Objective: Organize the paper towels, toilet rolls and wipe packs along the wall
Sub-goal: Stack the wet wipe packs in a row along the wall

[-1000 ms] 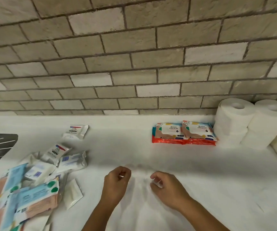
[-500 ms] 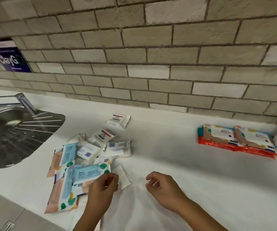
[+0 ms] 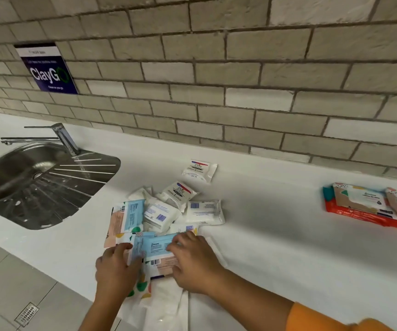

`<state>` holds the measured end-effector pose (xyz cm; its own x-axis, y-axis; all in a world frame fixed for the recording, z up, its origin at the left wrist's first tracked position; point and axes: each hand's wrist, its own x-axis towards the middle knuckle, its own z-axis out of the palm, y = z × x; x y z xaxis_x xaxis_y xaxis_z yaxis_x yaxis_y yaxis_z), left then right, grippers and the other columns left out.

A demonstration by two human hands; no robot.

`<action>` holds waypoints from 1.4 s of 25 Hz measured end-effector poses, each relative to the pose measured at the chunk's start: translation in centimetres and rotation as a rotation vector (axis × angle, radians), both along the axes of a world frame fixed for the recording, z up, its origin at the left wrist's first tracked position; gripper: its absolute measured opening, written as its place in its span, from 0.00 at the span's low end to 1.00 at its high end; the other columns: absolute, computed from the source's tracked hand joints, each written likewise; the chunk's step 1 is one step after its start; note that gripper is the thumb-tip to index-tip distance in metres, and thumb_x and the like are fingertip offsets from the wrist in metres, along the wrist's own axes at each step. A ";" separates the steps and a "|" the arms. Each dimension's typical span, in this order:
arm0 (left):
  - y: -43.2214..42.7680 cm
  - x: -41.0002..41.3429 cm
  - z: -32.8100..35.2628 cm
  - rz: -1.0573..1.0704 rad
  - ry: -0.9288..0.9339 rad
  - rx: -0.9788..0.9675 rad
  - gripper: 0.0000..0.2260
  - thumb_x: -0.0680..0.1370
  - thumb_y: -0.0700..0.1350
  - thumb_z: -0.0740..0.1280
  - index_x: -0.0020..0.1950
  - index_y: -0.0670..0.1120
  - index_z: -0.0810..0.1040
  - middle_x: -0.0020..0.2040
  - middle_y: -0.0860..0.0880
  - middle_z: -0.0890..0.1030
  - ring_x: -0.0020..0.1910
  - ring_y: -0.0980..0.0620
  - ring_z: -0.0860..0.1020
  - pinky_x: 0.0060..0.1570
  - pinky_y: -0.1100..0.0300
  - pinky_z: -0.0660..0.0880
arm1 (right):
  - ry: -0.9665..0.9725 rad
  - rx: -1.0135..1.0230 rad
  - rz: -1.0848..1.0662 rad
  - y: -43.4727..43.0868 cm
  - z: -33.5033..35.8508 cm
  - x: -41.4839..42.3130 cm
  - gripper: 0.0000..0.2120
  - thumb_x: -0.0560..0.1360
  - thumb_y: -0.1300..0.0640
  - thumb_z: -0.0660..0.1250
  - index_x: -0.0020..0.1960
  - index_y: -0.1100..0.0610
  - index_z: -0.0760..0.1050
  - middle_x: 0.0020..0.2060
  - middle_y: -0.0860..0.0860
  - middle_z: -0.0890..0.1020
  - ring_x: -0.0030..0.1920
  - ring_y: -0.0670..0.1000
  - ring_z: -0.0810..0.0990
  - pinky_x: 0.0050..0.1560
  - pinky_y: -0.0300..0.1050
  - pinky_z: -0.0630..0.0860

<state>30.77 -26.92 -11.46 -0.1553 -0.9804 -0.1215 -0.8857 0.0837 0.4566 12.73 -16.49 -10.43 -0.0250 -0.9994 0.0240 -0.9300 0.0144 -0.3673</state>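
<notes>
A wipe pack with a blue label (image 3: 155,247) lies at the near end of a loose pile on the white counter (image 3: 276,247). My left hand (image 3: 115,271) grips its left edge and my right hand (image 3: 192,261) curls over its right end. Behind it lie another blue-labelled wipe pack (image 3: 126,217) and several small white packs (image 3: 160,212), one apart nearer the wall (image 3: 200,170). Two wipe packs (image 3: 359,203) sit side by side on a red one against the brick wall at the right. No rolls are in view.
A steel sink (image 3: 37,185) with a tap (image 3: 62,137) is set into the counter at the left. A dark blue sign (image 3: 47,71) hangs on the wall above it. White sheet material (image 3: 166,304) hangs over the counter's front edge. Tiled floor shows at lower left.
The view has swung left, away from the rolls. Both hands moved to the pile; my right hand, empty before, now holds the blue-labelled pack together with my left.
</notes>
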 end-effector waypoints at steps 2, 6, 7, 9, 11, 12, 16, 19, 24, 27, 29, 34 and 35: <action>-0.7 0.4 -0.9 -0.016 -0.186 0.167 0.28 0.77 0.58 0.70 0.74 0.53 0.68 0.74 0.42 0.69 0.71 0.38 0.68 0.67 0.42 0.71 | 0.094 0.110 0.027 -2.0 -0.8 0.8 0.33 0.72 0.53 0.72 0.74 0.56 0.67 0.72 0.58 0.68 0.73 0.61 0.63 0.75 0.58 0.62; -1.2 0.5 -1.7 -0.014 -0.090 0.216 0.38 0.71 0.62 0.74 0.76 0.54 0.64 0.73 0.42 0.67 0.73 0.38 0.66 0.69 0.41 0.70 | 0.243 0.345 0.006 -4.3 -2.4 1.2 0.54 0.68 0.50 0.78 0.82 0.49 0.45 0.78 0.64 0.55 0.78 0.66 0.54 0.77 0.65 0.55; -1.4 0.7 -1.9 -0.024 -0.085 0.211 0.40 0.69 0.62 0.76 0.76 0.53 0.63 0.72 0.41 0.67 0.73 0.39 0.66 0.70 0.41 0.69 | 0.259 0.337 0.005 -4.5 -2.7 1.3 0.56 0.67 0.49 0.78 0.81 0.49 0.43 0.76 0.64 0.58 0.76 0.66 0.56 0.75 0.66 0.56; -1.4 0.8 -2.3 -0.042 -0.074 0.228 0.46 0.64 0.62 0.79 0.76 0.52 0.61 0.71 0.41 0.66 0.73 0.38 0.65 0.70 0.41 0.69 | 0.288 0.291 0.018 -4.9 -3.0 1.4 0.57 0.65 0.48 0.79 0.80 0.48 0.43 0.71 0.64 0.63 0.72 0.65 0.60 0.73 0.70 0.56; -1.2 0.8 -2.6 -0.040 -0.053 0.246 0.51 0.61 0.61 0.81 0.77 0.52 0.58 0.71 0.40 0.63 0.72 0.36 0.65 0.70 0.40 0.69 | 0.311 0.246 0.024 -4.9 -3.3 1.3 0.57 0.65 0.46 0.79 0.79 0.47 0.43 0.69 0.63 0.65 0.71 0.64 0.62 0.72 0.71 0.55; -1.2 0.8 -2.8 -0.035 -0.042 0.242 0.52 0.59 0.61 0.81 0.77 0.52 0.58 0.71 0.40 0.62 0.72 0.35 0.65 0.69 0.40 0.69 | 0.323 0.230 0.023 -4.8 -3.3 1.1 0.56 0.65 0.45 0.79 0.79 0.47 0.43 0.69 0.62 0.66 0.71 0.64 0.62 0.72 0.71 0.54; -1.3 0.6 -3.5 0.003 0.018 0.194 0.53 0.58 0.63 0.80 0.76 0.53 0.56 0.67 0.39 0.63 0.68 0.34 0.67 0.66 0.38 0.72 | 0.249 0.182 -0.055 -3.6 -2.8 -0.2 0.53 0.66 0.40 0.76 0.80 0.45 0.47 0.69 0.59 0.68 0.71 0.62 0.63 0.71 0.68 0.56; -1.3 0.3 -3.5 -0.005 -0.037 0.204 0.55 0.58 0.64 0.79 0.77 0.55 0.52 0.65 0.41 0.66 0.67 0.35 0.68 0.64 0.38 0.72 | 0.014 0.212 -0.206 -1.9 -1.6 -1.7 0.49 0.63 0.38 0.71 0.78 0.41 0.52 0.68 0.53 0.69 0.69 0.57 0.65 0.67 0.60 0.62; -0.5 -0.8 -2.9 0.073 0.028 0.175 0.48 0.63 0.56 0.79 0.75 0.52 0.56 0.61 0.40 0.69 0.64 0.36 0.69 0.60 0.40 0.74 | -1.157 0.172 -0.458 1.8 1.1 -4.0 0.30 0.60 0.49 0.74 0.61 0.33 0.75 0.57 0.51 0.82 0.54 0.52 0.84 0.54 0.47 0.79; -0.1 -0.6 -2.4 0.150 0.300 0.122 0.42 0.65 0.52 0.78 0.73 0.50 0.60 0.59 0.38 0.72 0.63 0.35 0.70 0.60 0.38 0.75 | -1.716 0.168 -0.557 3.6 1.8 -5.8 0.20 0.63 0.56 0.72 0.55 0.48 0.85 0.56 0.60 0.86 0.49 0.60 0.87 0.47 0.51 0.82; 0.0 -0.7 -1.0 0.179 0.579 0.160 0.34 0.70 0.46 0.76 0.72 0.54 0.63 0.59 0.41 0.75 0.55 0.38 0.77 0.47 0.40 0.81 | -1.939 0.149 -0.567 4.6 1.6 -6.7 0.21 0.62 0.57 0.72 0.55 0.54 0.87 0.56 0.62 0.86 0.49 0.63 0.87 0.46 0.56 0.82; 0.2 -3.6 1.9 0.290 1.414 0.657 0.14 0.77 0.41 0.65 0.63 0.48 0.77 0.51 0.40 0.84 0.46 0.41 0.84 0.46 0.49 0.80 | -2.056 0.008 -0.648 6.7 0.9 -8.3 0.20 0.66 0.57 0.65 0.53 0.57 0.87 0.55 0.62 0.86 0.48 0.64 0.87 0.43 0.59 0.83; 0.4 -4.3 2.1 0.314 1.537 0.798 0.16 0.76 0.43 0.65 0.64 0.47 0.78 0.54 0.39 0.85 0.51 0.39 0.84 0.53 0.45 0.80 | -2.067 -0.016 -0.664 7.1 0.9 -8.6 0.20 0.66 0.57 0.65 0.53 0.57 0.87 0.56 0.62 0.86 0.48 0.65 0.87 0.43 0.59 0.83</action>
